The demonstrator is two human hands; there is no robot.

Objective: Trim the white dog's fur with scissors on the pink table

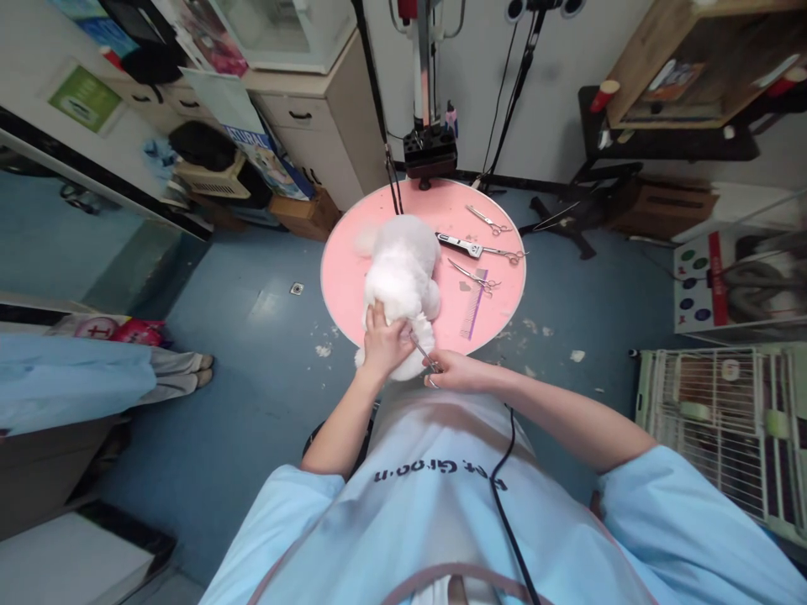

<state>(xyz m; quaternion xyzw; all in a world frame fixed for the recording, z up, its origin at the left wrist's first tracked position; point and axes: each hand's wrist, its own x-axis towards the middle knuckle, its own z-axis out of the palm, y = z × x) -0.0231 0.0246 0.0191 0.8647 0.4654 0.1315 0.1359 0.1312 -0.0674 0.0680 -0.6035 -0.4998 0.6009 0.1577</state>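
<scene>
A fluffy white dog (403,260) stands on the round pink grooming table (345,281), its rear end toward me. My left hand (384,340) grips the coat at its rear, the fingers partly sunk in the fur. In my right hand (457,371) is a pair of scissors (425,353), closed around the handles, with the blades against the fur beside my left thumb. Whether the blades are apart I cannot make out. The dog's head and legs are mostly hidden.
On the table's right side lie thinning shears (487,220), a clipper (459,244), more scissors (470,273) and a purple-edged comb (472,315). A black strap (392,181) hangs at the back. A cage (706,420) stands right; a person in blue (76,378) is left.
</scene>
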